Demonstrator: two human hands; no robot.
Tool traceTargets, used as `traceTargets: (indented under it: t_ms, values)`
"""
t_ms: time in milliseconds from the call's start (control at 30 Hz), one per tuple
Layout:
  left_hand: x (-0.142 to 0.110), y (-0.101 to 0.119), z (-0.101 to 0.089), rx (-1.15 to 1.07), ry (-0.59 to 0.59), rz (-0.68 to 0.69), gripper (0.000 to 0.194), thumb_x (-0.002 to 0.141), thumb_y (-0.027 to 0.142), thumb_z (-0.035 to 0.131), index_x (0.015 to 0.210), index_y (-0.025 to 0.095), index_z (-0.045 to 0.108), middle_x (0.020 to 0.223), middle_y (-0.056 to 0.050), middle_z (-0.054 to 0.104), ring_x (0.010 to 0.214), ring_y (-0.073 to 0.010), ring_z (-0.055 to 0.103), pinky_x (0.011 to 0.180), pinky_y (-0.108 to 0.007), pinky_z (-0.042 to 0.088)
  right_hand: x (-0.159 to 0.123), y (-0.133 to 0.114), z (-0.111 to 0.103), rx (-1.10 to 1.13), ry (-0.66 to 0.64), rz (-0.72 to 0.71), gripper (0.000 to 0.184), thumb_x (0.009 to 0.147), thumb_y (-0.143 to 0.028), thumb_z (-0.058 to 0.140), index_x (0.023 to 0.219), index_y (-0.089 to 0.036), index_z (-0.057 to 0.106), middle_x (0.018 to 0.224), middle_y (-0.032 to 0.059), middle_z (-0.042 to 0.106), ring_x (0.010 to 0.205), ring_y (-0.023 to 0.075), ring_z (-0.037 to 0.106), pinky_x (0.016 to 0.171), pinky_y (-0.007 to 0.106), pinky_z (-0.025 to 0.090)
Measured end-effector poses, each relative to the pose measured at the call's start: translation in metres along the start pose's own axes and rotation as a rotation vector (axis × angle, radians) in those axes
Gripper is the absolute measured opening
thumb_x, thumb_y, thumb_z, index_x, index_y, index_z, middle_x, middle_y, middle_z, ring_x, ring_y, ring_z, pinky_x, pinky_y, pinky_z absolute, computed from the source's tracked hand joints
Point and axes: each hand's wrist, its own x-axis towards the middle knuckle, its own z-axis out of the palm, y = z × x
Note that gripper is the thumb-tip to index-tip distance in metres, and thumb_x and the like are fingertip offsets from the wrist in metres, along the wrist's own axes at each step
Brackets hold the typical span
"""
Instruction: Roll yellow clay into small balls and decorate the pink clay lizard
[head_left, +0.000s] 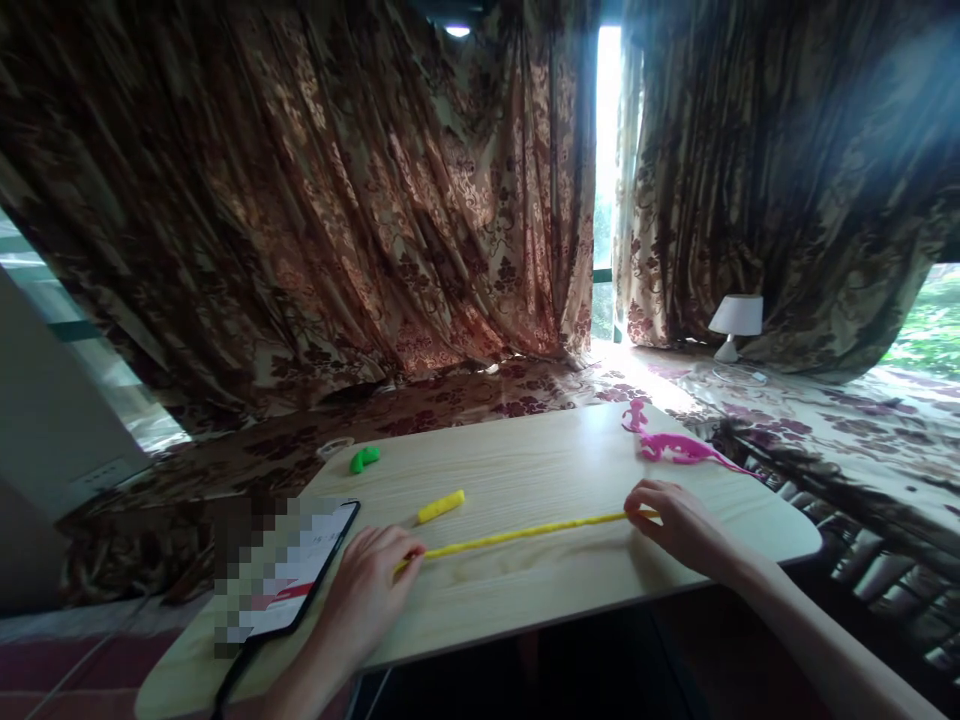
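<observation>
A long thin yellow strand, which looks like rolled modelling clay (525, 534), stretches across the near part of the table between my two hands. My left hand (380, 572) pinches its left end, and my right hand (679, 520) pinches the right end. The strand runs nearly straight, slightly above or on the tabletop; I cannot tell which. Behind it, nearer my left hand, lies a short thick yellow clay stick (441, 506). A green clay lump (365, 459) rests at the far left. Beyond my right hand lies a pink figure with a long thin tail (675, 447).
The light wooden table (540, 470) has rounded corners. A tablet-like device (307, 580) with a dark edge, partly pixelated, stands at the left beside my forearm. Patterned curtains (420, 200) hang behind. A small white lamp (736, 316) stands at the back right.
</observation>
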Motion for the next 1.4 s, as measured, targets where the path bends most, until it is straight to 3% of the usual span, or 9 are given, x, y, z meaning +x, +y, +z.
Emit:
traceTargets:
  t_ms: [167,267,367,467,600,700,867,1000,1400]
  values:
    - [-0.016,-0.024,0.003,0.077,0.004,-0.031,0.017,0.083,0.027,0.048,0.080,0.023,0.064,0.081,-0.002,0.063,0.079,-0.0211,0.058,0.079,-0.038,0.042,0.007,-0.011,0.016,0.037,-0.001,-0.043,0.019,0.083,-0.020,0.048,0.091,-0.023,0.064,0.093,0.0040,0.063,0.086,0.0184,0.058,0.079,0.030,0.043]
    - [-0.018,-0.019,0.002,0.083,0.044,-0.037,0.017,0.080,0.026,0.051,0.089,0.024,0.065,0.089,-0.004,0.062,0.084,-0.0224,0.058,0.079,-0.037,0.042,-0.001,-0.008,0.020,0.043,0.018,-0.032,0.028,0.084,-0.019,0.046,0.108,-0.023,0.060,0.108,0.0071,0.060,0.098,0.0212,0.056,0.086,0.034,0.041]
    - [0.000,0.018,-0.001,0.024,0.160,-0.036,0.024,0.080,0.023,0.051,0.101,0.023,0.063,0.098,-0.006,0.060,0.092,-0.0243,0.055,0.086,-0.040,0.039,-0.010,0.000,0.017,0.036,0.055,0.017,0.032,0.084,-0.020,0.045,0.113,-0.022,0.059,0.113,0.0088,0.057,0.100,0.0227,0.055,0.088,0.036,0.041]
    - [0.032,0.081,0.007,-0.135,0.156,0.060,0.023,0.082,0.018,0.048,0.100,0.022,0.063,0.097,-0.006,0.060,0.094,-0.0235,0.053,0.095,-0.046,0.031,-0.011,0.003,0.014,0.037,0.047,0.042,0.029,0.084,-0.022,0.045,0.107,-0.022,0.062,0.108,0.0081,0.060,0.092,0.0213,0.059,0.082,0.033,0.044]
    - [0.068,0.156,0.041,-0.214,0.103,0.159,0.017,0.080,0.023,0.055,0.094,0.025,0.064,0.091,-0.003,0.060,0.090,-0.0204,0.053,0.098,-0.043,0.030,-0.003,-0.002,0.017,0.035,0.028,0.045,0.027,0.084,-0.025,0.047,0.104,-0.023,0.064,0.097,0.0065,0.062,0.085,0.0199,0.060,0.076,0.030,0.046]
    - [0.080,0.181,0.067,-0.236,0.084,0.154,0.013,0.080,0.026,0.056,0.090,0.023,0.065,0.085,-0.004,0.059,0.087,-0.0210,0.053,0.092,-0.043,0.034,0.002,-0.005,0.021,0.042,0.015,0.042,0.021,0.083,-0.027,0.048,0.090,-0.023,0.068,0.086,0.0060,0.062,0.081,0.0200,0.059,0.071,0.030,0.046]
    - [0.079,0.182,0.084,-0.247,0.069,0.116,0.016,0.083,0.030,0.052,0.084,0.022,0.065,0.086,-0.006,0.058,0.088,-0.0216,0.051,0.085,-0.040,0.037,0.005,-0.003,0.024,0.087,0.005,0.032,0.019,0.083,-0.029,0.047,0.081,-0.021,0.064,0.085,0.0059,0.063,0.079,0.0201,0.059,0.071,0.030,0.045]
    - [0.077,0.182,0.083,-0.265,0.080,0.106,0.018,0.083,0.031,0.052,0.094,0.023,0.064,0.087,-0.005,0.061,0.089,-0.0214,0.052,0.092,-0.044,0.032,0.006,-0.008,0.017,0.111,-0.002,0.034,0.017,0.082,-0.029,0.049,0.085,-0.022,0.064,0.079,0.0032,0.064,0.069,0.0180,0.059,0.066,0.029,0.045]
    - [0.079,0.185,0.078,-0.341,0.171,0.065,0.016,0.086,0.021,0.046,0.086,0.022,0.063,0.079,-0.004,0.065,0.082,-0.0192,0.056,0.101,-0.047,0.022,0.012,-0.037,0.011,0.288,0.132,0.094,0.022,0.082,-0.027,0.047,0.091,-0.021,0.066,0.079,0.0049,0.065,0.067,0.0177,0.059,0.063,0.028,0.044]
